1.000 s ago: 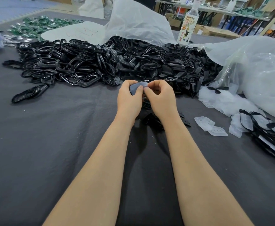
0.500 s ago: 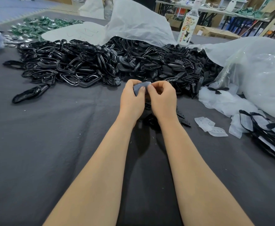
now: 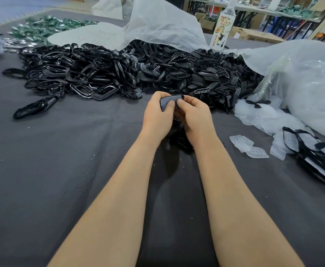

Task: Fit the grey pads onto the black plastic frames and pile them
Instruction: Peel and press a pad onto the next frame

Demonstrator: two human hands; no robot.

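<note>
- The grip: left hand (image 3: 157, 117) and right hand (image 3: 195, 117) both curl round one small piece just above the dark grey cloth tabletop (image 3: 61, 170), thumbs pinching its face.
- That piece, a flat grey soft pad (image 3: 165, 103) inside a black plastic frame (image 3: 175, 96), sits at the fingertips beyond both palms. Its long axis runs left to right, with its face tilted towards the camera.
- Most of the visible pad lies on the left thumb's side. The right end is covered, so its seating cannot be told.
- Well to the right lies a pile of black frames with pale inserts (image 3: 315, 151), nearer the right hand.
- Farthest is the loose heap of black plastic frames (image 3: 100, 74).
</note>
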